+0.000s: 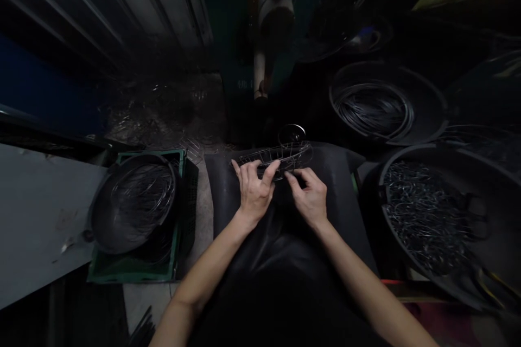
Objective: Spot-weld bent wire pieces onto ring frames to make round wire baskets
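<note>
A dark wire frame with thin crossbars, shaped like a long narrow rack, lies over the black apron on my lap. A thin wire ring stands up at its far right end. My left hand grips the frame from the near side, its fingers bent over the wires. To the right, my right hand is closed in a pinch at the frame's near edge. Whatever sits between that thumb and forefinger is too small and dark to make out.
A round basin with wire pieces sits in a green crate at left. On the right, a large tub holds many small wire pieces, with pliers at its near side. Behind it, another tub contains coiled wire. A machine post hangs ahead.
</note>
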A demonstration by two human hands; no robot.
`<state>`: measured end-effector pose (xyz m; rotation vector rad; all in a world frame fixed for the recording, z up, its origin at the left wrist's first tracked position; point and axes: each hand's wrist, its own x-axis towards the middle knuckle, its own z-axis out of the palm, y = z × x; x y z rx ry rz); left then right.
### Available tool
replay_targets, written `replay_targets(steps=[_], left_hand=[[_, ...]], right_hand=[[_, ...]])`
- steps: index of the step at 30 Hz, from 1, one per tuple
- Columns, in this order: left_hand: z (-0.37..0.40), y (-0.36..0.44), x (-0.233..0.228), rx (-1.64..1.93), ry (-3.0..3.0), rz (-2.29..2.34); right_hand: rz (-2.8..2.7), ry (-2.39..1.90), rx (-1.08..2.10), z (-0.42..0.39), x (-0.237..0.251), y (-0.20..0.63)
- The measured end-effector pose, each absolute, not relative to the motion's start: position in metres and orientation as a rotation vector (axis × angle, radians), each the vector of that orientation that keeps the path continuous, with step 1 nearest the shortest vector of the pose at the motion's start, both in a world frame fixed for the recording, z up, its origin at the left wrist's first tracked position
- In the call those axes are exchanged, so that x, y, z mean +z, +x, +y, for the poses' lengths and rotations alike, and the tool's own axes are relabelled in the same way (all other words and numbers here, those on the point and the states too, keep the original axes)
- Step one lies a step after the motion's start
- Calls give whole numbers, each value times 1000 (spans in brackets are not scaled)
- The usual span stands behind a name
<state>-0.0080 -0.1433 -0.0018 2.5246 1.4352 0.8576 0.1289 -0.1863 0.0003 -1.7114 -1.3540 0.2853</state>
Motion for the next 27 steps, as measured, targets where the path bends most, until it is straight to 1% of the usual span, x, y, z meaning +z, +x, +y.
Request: replay_targets(steps=[5,7,13,19,23,27], left_hand=[[-138,-10,3,816,2541,1372],[-136,-10,6,804,2549,1365],[-136,-10,3,856,2472,1410],[-135,-10,2,793,2468,1409],[-133,-11,1,785,2420,1426],[-128,-14,-1,765,2370,1449]], right_hand=[[-1588,-1792,10,-185,-3,148],[-1598,-1819,-65,-183,-1,149],[-1468,-1692,139,-177,6,129],[-1516,-1821,20,-176,3,140],[-1548,-1710,175,-175,6,137],[-1406,-1789,229,-181,15,150]])
